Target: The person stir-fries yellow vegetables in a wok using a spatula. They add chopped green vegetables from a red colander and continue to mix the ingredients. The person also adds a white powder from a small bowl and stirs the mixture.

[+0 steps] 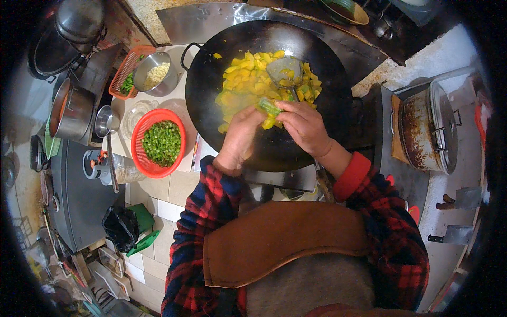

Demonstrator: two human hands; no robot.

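Observation:
Above a large black wok [332, 95], my left hand [242, 132] and my right hand [305, 128] grip a small green item [269, 106] from its two sides. Whether it is a packet or a vegetable piece, I cannot tell. Below my hands lie many yellow, thin-cut pieces of what looks like squash [247, 73], with a haze of steam over them. A metal wok spatula [284, 69] rests in the wok with its blade among the pieces. Its handle runs under my right hand and wrist, and its wooden end [324, 184] sticks out past the near rim.
To the left stand a red plastic colander [135, 144] of chopped green vegetable, a steel bowl [168, 85] with chopped pale bits, an orange basket [115, 83] and a steel ladle [106, 121]. A rusty-sided lidded pot [420, 128] is at right, near two cleavers [457, 234].

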